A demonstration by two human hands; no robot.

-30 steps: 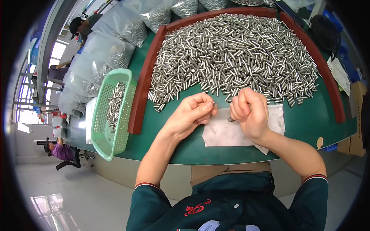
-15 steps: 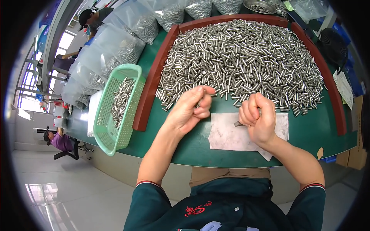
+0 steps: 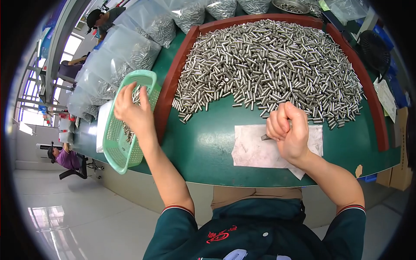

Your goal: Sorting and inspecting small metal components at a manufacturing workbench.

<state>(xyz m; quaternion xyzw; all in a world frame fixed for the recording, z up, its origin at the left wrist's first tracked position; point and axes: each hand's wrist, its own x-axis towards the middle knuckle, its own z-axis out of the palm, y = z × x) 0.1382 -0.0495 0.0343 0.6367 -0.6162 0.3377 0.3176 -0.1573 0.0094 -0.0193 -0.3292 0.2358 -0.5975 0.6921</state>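
Note:
My left hand (image 3: 134,112) is over the light green perforated basket (image 3: 137,155), fingers spread and thumb apart. Nothing shows in its grasp. Short metal pins (image 3: 128,133) lie in the basket, partly hidden behind this hand. My right hand (image 3: 291,132) is closed in a fist above a stained white cloth (image 3: 251,151). The end of a grey metal pin (image 3: 265,137) sticks out at the fist's left side; whatever else it holds is hidden. Beyond the fist spreads a large heap of shiny metal pins (image 3: 268,65) on the green table (image 3: 203,151).
A dark red wooden frame (image 3: 172,82) borders the heap at left, back and right. Clear plastic bags (image 3: 130,47) full of pins line the far left. A metal dish (image 3: 291,7) stands at the back. A black fan (image 3: 375,52) is at right. Other people (image 3: 67,157) sit leftward.
My left hand has swung left from the front of the heap to over the basket, and its curled fingers have spread. My right fist has stayed nearly still.

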